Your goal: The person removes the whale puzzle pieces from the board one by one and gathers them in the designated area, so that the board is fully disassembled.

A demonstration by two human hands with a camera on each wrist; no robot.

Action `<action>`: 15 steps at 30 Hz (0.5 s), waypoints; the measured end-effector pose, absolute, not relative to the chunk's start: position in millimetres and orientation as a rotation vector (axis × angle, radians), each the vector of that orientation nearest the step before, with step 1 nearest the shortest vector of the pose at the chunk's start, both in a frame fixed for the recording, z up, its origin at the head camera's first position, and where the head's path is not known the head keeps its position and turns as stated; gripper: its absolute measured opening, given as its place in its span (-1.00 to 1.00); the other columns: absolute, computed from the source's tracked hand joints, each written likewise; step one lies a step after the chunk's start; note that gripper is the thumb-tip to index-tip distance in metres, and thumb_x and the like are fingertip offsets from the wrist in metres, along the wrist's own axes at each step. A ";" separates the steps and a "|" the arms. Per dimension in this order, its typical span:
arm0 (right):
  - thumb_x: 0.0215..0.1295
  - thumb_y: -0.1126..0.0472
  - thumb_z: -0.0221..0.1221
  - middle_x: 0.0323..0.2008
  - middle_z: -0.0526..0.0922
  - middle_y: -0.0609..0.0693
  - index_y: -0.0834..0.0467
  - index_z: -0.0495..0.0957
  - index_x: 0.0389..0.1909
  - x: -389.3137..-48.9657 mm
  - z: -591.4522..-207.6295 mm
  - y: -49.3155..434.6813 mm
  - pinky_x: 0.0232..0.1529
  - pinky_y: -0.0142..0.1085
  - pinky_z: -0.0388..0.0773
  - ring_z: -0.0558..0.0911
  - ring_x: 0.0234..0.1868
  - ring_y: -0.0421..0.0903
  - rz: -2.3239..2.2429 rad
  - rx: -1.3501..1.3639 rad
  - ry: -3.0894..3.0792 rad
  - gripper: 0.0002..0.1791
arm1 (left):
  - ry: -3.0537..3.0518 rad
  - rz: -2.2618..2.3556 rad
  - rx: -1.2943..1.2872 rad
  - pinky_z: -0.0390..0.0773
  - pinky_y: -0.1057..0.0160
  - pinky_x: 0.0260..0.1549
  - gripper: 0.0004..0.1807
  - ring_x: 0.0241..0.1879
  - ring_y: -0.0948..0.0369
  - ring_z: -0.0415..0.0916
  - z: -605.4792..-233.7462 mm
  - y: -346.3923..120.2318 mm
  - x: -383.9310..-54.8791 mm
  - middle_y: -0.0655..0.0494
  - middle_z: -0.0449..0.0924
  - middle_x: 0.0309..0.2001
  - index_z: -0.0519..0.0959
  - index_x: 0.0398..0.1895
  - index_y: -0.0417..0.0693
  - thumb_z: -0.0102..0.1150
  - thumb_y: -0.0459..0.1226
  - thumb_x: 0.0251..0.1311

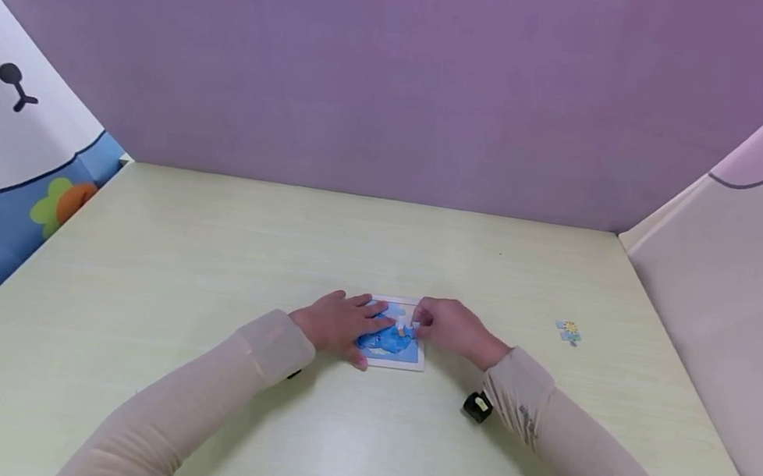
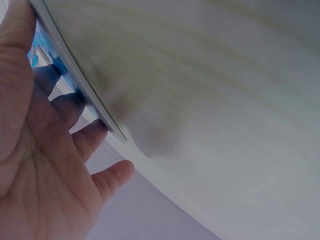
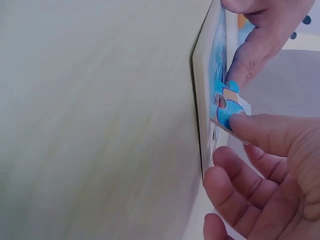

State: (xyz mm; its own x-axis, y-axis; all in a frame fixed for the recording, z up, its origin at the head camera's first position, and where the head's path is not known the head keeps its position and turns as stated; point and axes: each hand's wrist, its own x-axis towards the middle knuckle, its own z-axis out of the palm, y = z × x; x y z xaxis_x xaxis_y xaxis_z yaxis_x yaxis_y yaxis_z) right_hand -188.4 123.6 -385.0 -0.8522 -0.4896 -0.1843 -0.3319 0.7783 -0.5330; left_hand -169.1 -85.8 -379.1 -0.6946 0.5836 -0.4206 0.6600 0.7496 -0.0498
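Observation:
A small jigsaw puzzle board [image 1: 412, 366] with a pale frame and a blue picture lies flat on the table. My left hand [image 1: 338, 323] rests on its left side, fingers spread; in the left wrist view the fingertips [image 2: 95, 131] lie over the board's edge. At the opposite side, my right hand [image 1: 454, 328] pinches a blue jigsaw piece [image 3: 230, 109] between thumb and fingers. The right wrist view has this piece tilted up at the board, with a left fingertip [image 3: 240, 75] right beside its upper end. Part of the picture is hidden under the left hand.
A few joined-looking jigsaw pieces [image 1: 568, 332], yellow and blue, lie on the table [image 1: 210, 250] to the right. A black wrist camera [image 1: 478, 407] sits under the right cuff. A purple panel [image 1: 399, 83] stands along the back edge, with printed panels at both sides.

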 end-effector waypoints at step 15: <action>0.26 0.42 0.14 -0.35 0.67 0.02 0.29 0.62 -0.25 -188.0 -394.7 128.8 -0.32 -0.33 0.50 0.53 -0.37 -0.15 -1.008 -0.684 2.584 -0.89 | 2.581 -0.294 0.977 0.21 -0.10 0.26 -0.10 0.46 0.04 -0.05 -382.6 -86.0 -169.1 0.15 -0.05 0.51 0.04 0.51 0.25 0.08 0.27 0.14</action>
State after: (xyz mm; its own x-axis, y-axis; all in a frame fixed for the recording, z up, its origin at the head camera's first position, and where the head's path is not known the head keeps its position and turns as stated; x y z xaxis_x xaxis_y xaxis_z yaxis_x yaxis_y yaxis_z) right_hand -188.0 128.8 -394.7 -0.8474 -0.5235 -0.0884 -0.3254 0.6436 -0.6928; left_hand -169.1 -86.0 -382.6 -0.6940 0.5948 -0.4057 0.6709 0.7387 -0.0646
